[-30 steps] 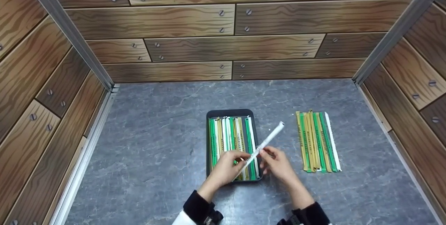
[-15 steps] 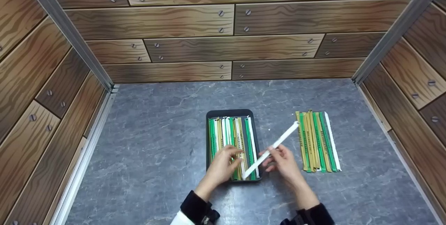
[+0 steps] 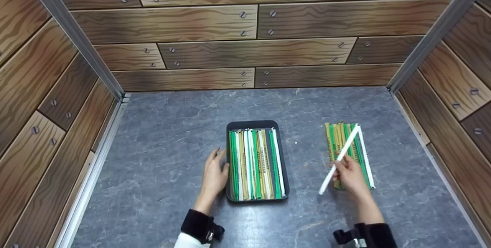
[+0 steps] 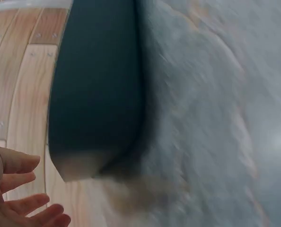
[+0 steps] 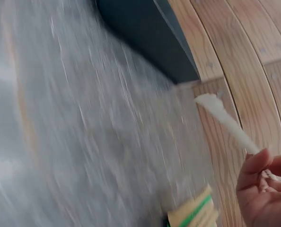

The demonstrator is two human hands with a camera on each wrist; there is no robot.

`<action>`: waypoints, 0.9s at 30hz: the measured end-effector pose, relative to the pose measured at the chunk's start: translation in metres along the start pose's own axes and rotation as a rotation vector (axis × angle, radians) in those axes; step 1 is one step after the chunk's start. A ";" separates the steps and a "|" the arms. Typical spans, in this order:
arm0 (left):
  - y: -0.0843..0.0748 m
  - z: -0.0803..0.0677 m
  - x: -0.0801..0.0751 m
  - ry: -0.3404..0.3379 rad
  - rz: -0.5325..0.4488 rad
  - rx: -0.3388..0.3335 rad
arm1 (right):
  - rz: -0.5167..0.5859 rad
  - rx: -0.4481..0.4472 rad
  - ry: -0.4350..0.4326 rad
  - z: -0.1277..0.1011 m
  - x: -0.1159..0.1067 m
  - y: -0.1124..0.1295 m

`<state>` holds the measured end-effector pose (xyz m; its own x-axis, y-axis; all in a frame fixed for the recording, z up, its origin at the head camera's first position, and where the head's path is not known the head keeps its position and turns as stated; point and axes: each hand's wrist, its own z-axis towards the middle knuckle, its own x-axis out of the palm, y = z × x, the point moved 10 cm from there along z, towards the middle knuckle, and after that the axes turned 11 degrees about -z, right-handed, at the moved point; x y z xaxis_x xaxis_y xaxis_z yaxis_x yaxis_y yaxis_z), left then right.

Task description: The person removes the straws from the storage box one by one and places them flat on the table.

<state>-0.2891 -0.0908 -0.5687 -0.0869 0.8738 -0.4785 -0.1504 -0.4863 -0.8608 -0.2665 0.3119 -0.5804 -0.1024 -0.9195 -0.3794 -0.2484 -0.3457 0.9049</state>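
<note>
A slim white paper-wrapped stick (image 3: 348,143) slants across a row of gold, green and white wrapped sticks (image 3: 337,136) in the head view. My right hand (image 3: 352,177) pinches it near its middle, above that row. In the right wrist view the thumb and fingers close on the white stick, whose far end points up and left. To the left stands a black tray (image 3: 251,124) holding several green, gold and white sticks side by side. My left hand (image 3: 214,173) is at the tray's left wall, fingers loosely bent and holding nothing.
The tray and the row of sticks stand apart on a grey marbled tabletop (image 3: 165,136). A dark gap shows between the sticks at the tray's right side. Wood-patterned panels (image 3: 207,54) enclose the back and both sides.
The left hand has let go of the white stick and moved left to the tray's side. The right hand has carried the stick right, from over the tray to above the row.
</note>
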 end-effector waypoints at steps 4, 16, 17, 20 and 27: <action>0.006 -0.002 -0.002 0.007 0.000 0.032 | -0.179 0.045 -0.019 0.007 -0.022 -0.011; 0.017 -0.004 0.005 0.063 0.016 -0.015 | -0.517 0.027 -0.210 0.022 -0.069 -0.012; 0.017 -0.004 0.005 0.065 0.015 -0.021 | -0.531 0.024 -0.218 0.024 -0.071 -0.012; 0.018 -0.004 0.005 0.071 0.016 -0.030 | -0.561 0.017 -0.215 0.031 -0.077 -0.014; 0.019 -0.005 0.006 0.070 0.014 -0.031 | -0.685 -0.005 -0.198 0.046 -0.083 -0.023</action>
<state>-0.2876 -0.0948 -0.5888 -0.0191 0.8656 -0.5003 -0.1188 -0.4988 -0.8585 -0.2964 0.4049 -0.5784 -0.0978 -0.4441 -0.8906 -0.3153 -0.8350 0.4509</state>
